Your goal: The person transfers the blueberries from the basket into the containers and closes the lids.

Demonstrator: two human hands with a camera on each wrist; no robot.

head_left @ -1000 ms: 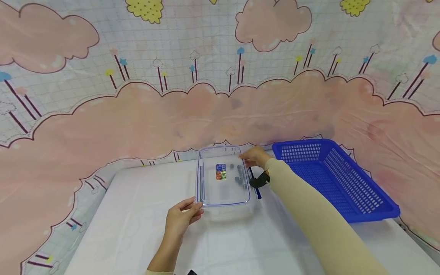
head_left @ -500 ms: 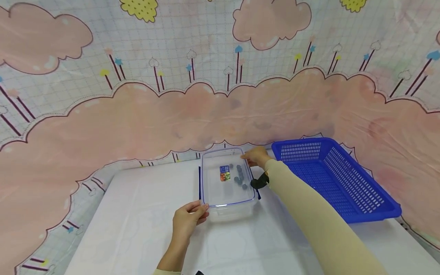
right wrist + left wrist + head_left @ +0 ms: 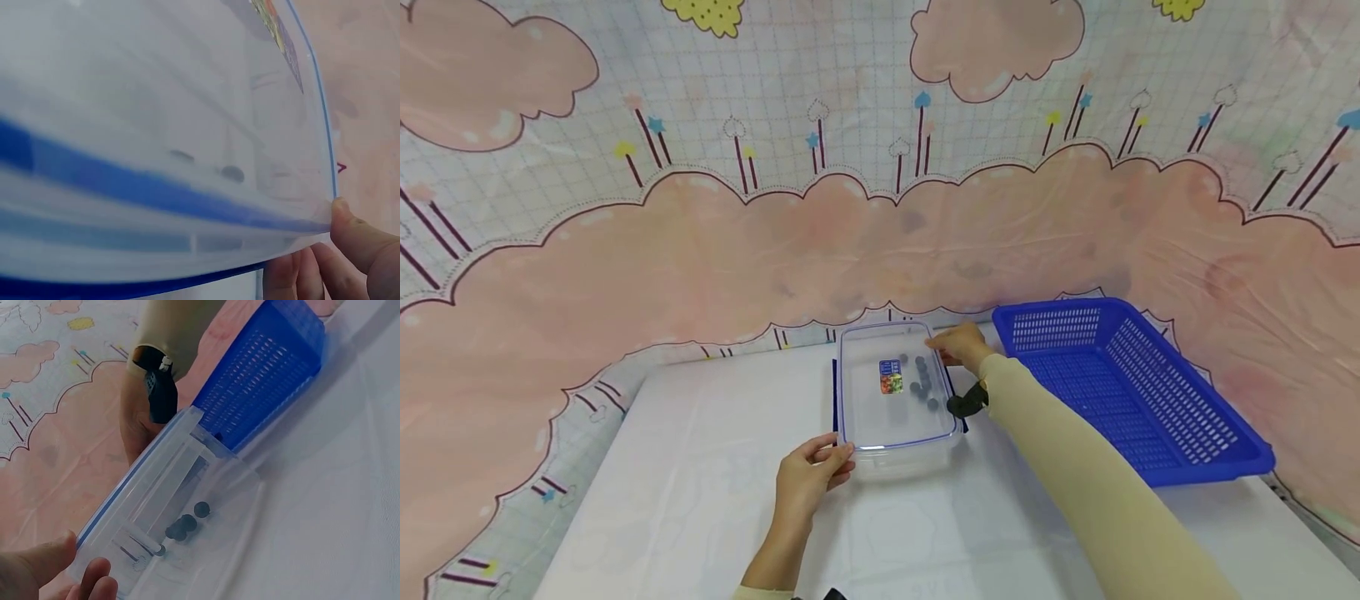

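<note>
A clear lid (image 3: 861,412) with a blue rim line and a colourful sticker (image 3: 891,377) lies over a clear plastic food container (image 3: 902,461). Several small dark round pieces, like blueberries (image 3: 202,509), show through its wall. My left hand (image 3: 808,477) pinches the lid's near left corner, thumb above and fingers below. At the far right corner my right hand (image 3: 961,345) grips the lid; the right wrist view shows the thumb (image 3: 356,234) on the rim and fingers curled underneath. Dark blue side flaps (image 3: 835,400) stick out at the container's sides.
A large blue slotted basket (image 3: 1112,392) stands just right of the container, close to my right forearm. White cloth (image 3: 715,475) covers the table. A printed curtain (image 3: 820,258) hangs behind its far edge. A black strap device (image 3: 967,398) sits on my right wrist.
The lid has shifted slightly to the right and sits squarer over the container, my left hand moving with it. The dark round pieces show more clearly. Over the last half second little has moved.
</note>
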